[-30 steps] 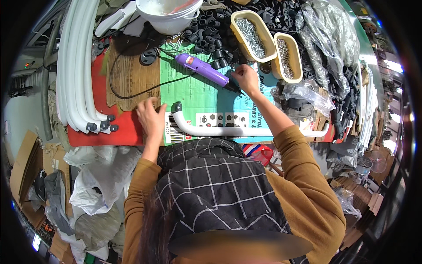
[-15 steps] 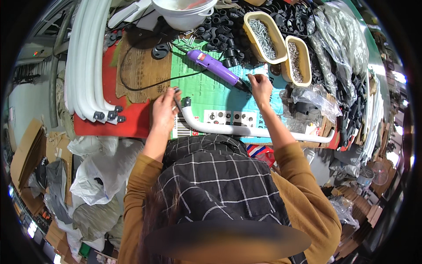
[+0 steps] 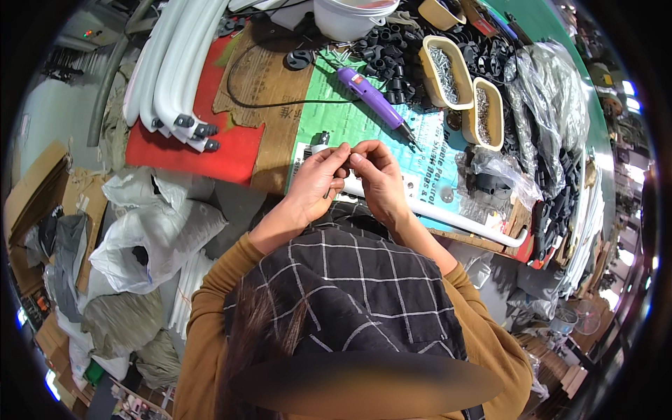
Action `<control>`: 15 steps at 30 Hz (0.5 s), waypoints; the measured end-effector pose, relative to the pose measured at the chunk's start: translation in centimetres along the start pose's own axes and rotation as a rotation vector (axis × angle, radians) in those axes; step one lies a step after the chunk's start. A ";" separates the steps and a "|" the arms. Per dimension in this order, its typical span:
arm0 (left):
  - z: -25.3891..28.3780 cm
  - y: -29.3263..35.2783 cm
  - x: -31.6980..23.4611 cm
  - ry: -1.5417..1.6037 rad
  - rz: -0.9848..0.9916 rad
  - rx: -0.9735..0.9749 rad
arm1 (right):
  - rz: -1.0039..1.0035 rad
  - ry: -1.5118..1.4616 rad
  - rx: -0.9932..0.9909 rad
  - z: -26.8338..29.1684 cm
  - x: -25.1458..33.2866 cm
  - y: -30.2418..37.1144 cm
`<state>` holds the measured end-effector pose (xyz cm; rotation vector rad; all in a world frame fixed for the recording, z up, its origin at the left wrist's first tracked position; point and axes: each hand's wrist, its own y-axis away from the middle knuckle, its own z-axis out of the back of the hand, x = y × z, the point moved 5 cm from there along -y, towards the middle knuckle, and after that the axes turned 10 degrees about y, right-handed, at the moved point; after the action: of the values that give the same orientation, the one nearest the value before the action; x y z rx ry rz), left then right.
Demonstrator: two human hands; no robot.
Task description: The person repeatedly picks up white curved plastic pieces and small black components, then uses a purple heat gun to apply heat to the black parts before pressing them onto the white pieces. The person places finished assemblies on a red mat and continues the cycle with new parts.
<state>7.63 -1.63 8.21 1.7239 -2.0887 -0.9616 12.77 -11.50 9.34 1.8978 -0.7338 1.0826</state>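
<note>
My left hand [image 3: 315, 183] and my right hand [image 3: 381, 178] meet fingertip to fingertip just above the bent end of a long white tube [image 3: 448, 217]. Between the fingertips both hands pinch a small dark part [image 3: 344, 169]; its shape is too small to tell. The tube lies across a green printed sheet [image 3: 329, 115] and runs right to an upturned end near the bench edge. A purple electric screwdriver [image 3: 367, 94] lies free on the sheet beyond my hands, its cable looping to the left.
Two oval trays of screws [image 3: 448, 70] [image 3: 483, 108] sit at the back right beside heaps of black plastic parts [image 3: 392, 49]. A white bucket [image 3: 346, 17] stands behind. Curved white tubes [image 3: 164, 70] lie on a red mat [image 3: 210, 150] at the left. Filled plastic bags [image 3: 150, 227] lie below the bench.
My right hand has left the purple screwdriver and my left hand has come off the tube's bend. Both hands have drawn together over the tube's end.
</note>
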 end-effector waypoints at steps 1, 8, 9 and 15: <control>0.1 0.3 0.0 0.001 -0.009 0.010 | -0.013 -0.056 0.028 -0.3 -0.2 0.2; 1.4 1.3 -0.3 -0.042 -0.110 0.048 | -0.228 -0.228 0.078 -2.8 -1.4 1.6; 1.5 1.5 -0.6 -0.110 -0.182 0.055 | -0.258 -0.269 0.074 -3.3 -1.6 1.7; 2.9 2.4 -2.0 -0.312 -0.357 0.012 | -0.296 -0.158 0.080 -4.8 -2.8 1.3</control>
<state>4.61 1.36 7.95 2.1160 -1.9967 -1.4004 8.50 -7.73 8.83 2.0990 -0.4801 0.7938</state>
